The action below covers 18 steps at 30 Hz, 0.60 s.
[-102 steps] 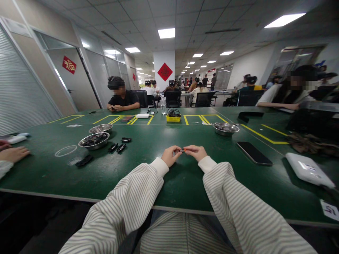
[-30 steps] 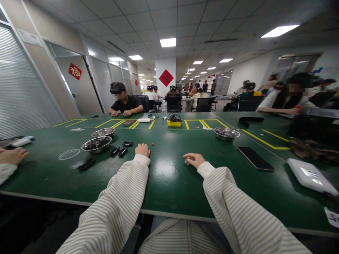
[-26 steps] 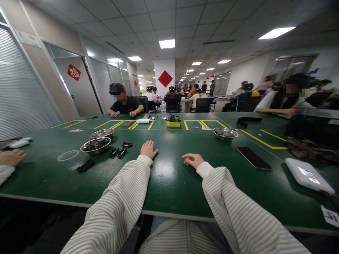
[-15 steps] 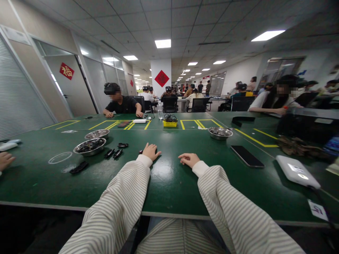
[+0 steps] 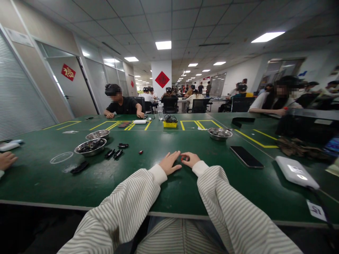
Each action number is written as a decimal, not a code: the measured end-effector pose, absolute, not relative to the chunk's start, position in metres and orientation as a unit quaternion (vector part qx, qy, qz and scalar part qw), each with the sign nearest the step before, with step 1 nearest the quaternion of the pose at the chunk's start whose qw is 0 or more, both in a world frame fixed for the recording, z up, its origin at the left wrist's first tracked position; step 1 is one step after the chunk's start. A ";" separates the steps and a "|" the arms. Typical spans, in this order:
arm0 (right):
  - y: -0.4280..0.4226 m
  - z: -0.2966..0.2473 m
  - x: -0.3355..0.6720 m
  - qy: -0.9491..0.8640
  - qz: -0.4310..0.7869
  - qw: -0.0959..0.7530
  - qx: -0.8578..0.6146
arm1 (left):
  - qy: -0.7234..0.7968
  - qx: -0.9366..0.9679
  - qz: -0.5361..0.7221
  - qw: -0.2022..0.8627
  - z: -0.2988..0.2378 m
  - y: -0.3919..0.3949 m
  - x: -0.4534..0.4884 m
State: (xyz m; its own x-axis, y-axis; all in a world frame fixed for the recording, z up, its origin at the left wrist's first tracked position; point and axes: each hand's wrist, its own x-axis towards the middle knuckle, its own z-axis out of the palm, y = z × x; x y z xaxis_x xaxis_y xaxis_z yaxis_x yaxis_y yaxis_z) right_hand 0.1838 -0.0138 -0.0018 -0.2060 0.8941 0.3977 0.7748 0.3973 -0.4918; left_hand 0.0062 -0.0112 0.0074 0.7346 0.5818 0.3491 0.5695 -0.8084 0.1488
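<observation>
My right hand (image 5: 192,159) is just above the table in front of me, thumb and forefinger pinched on a small red piece (image 5: 182,159) too small to make out. Beside it, my left hand (image 5: 169,163) reaches in with fingers stretched out, its fingertips close to the right hand's. Nothing shows in the left hand. To the left of it, a small dark red part (image 5: 140,152) lies on the green table (image 5: 113,183). Farther left lie several black plastic parts (image 5: 118,154), near a steel bowl (image 5: 90,152) full of black parts.
A second steel bowl (image 5: 97,134) stands behind the first; another bowl (image 5: 219,133) is ahead on the right. A phone (image 5: 246,156) and white power bank (image 5: 296,173) lie right. A yellow tray (image 5: 170,124) holds cables. A co-worker's hand (image 5: 8,160) rests at the left edge.
My left hand has moved right, from the small dark red part to beside my right hand, uncovering that part. The right thumb and forefinger now show a small red piece between them.
</observation>
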 end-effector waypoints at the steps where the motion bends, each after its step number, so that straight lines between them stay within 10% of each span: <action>1: -0.014 -0.002 0.184 -0.777 0.088 0.310 -0.540 | 0.352 0.914 0.202 -0.013 0.010 -0.005 0.000; 9: -0.015 0.001 0.184 -0.788 0.053 0.278 -0.547 | 0.744 0.649 0.111 -0.111 0.015 0.042 -0.074; 18: -0.015 0.000 0.184 -0.783 0.052 0.286 -0.549 | 0.549 0.824 0.118 -0.074 0.004 0.044 -0.056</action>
